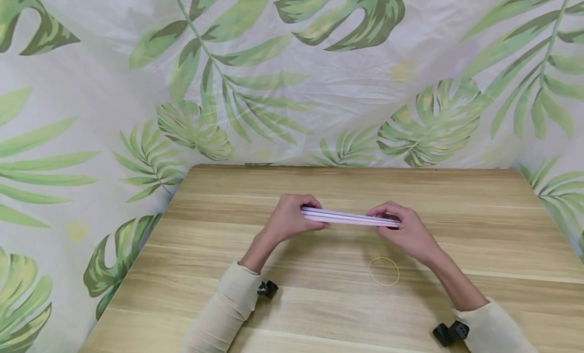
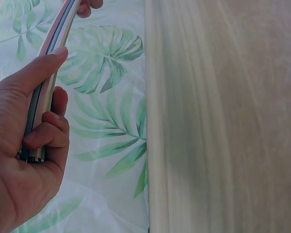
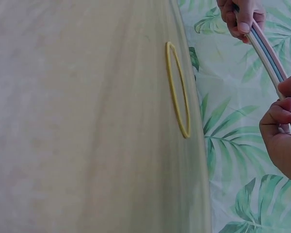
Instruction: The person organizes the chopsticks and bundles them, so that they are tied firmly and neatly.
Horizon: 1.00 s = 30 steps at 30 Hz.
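Both hands hold a stack of thin booklets (image 1: 347, 217) edge-on above the table. My left hand (image 1: 292, 218) grips one end, with the thumb on the near side and the fingers behind. At the other end, my right hand (image 1: 406, 228) pinches the stack between thumb and fingers. Pink, dark blue-grey and whitish layers show along the slightly bowed stack (image 2: 63, 24) in the left wrist view. The covers are hidden from sight. Below the right hand, a yellow rubber band (image 1: 385, 286) lies loose on the table, apart from both hands.
The wood-grain table (image 1: 319, 312) spreads under both arms. A leaf-patterned cloth (image 1: 347, 99) hangs behind its far edge and along the sides. Small black devices sit at the left cuff (image 1: 268, 289) and right cuff (image 1: 450, 333).
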Motion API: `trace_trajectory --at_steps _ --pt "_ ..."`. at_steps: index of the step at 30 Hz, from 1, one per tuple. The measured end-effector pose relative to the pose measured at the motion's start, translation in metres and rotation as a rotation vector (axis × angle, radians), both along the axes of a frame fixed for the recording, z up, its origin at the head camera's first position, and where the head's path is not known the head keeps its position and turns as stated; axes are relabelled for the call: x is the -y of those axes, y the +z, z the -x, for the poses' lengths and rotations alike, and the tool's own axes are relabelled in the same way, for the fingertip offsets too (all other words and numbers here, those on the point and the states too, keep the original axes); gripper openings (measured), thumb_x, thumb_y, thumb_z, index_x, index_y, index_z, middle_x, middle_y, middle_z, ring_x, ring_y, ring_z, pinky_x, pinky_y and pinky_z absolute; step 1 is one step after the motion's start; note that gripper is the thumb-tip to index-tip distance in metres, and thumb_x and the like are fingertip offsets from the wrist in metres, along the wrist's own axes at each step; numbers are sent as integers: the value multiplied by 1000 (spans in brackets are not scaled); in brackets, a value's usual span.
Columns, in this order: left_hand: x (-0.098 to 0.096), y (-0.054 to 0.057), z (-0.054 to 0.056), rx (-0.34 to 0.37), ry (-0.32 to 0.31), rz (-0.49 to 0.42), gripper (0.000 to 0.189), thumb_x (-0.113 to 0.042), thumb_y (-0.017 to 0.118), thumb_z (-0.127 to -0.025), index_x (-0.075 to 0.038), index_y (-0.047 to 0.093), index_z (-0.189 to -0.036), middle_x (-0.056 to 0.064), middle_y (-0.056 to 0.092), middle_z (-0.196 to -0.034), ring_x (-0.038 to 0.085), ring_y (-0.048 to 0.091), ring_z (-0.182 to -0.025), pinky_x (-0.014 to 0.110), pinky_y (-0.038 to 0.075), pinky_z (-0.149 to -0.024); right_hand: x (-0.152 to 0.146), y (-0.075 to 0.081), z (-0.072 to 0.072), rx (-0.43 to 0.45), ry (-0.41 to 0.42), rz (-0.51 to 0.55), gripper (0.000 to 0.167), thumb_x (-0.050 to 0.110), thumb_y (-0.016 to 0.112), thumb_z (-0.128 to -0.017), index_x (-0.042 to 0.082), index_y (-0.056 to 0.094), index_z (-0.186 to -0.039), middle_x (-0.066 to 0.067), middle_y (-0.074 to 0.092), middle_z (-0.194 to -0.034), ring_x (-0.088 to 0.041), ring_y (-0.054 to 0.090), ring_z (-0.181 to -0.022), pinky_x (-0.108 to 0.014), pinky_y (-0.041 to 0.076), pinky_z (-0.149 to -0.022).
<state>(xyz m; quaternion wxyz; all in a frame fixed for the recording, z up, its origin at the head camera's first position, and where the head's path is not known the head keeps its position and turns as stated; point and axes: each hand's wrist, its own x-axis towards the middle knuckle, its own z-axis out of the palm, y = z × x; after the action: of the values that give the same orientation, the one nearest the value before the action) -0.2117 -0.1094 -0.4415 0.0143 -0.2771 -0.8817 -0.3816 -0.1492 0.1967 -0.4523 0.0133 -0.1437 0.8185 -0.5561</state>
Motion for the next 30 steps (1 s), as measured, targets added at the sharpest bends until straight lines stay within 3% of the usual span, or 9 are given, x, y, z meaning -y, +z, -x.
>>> trace_trajectory --at_steps 7,18,24,30 --pt "-5 -1 -3 -34 6 32 26 -25 100 -75 -16 81 -91 -4 80 -88 7 68 -76 24 55 -73 0 3 -1 9 -22 -16 30 -8 71 -90 4 76 -118 -16 72 -109 -8 61 -82 -22 52 -70" --pt "-12 -3 -3 -118 74 0 33 -23 102 -71 -15 84 -97 -1 77 -94 13 69 -85 28 56 -77 5 -2 -1 6 -57 23 27 -10 72 -90 0 76 -115 -19 72 -113 -8 63 -85 -22 53 -74" --pt "-12 -1 -5 -93 45 77 24 -24 99 -76 -16 85 -94 -4 80 -89 8 69 -77 27 56 -74 5 -3 0 5 -65 27 26 -9 74 -90 -1 77 -114 -20 73 -113 -6 65 -88 -21 54 -76" --pt "-7 8 -6 -111 -59 269 15 -26 94 -83 -22 84 -93 -9 79 -84 4 61 -68 25 51 -67 5 -3 0 27 -17 43 26 -7 75 -89 1 78 -114 -17 74 -107 -6 66 -84 -22 55 -73"
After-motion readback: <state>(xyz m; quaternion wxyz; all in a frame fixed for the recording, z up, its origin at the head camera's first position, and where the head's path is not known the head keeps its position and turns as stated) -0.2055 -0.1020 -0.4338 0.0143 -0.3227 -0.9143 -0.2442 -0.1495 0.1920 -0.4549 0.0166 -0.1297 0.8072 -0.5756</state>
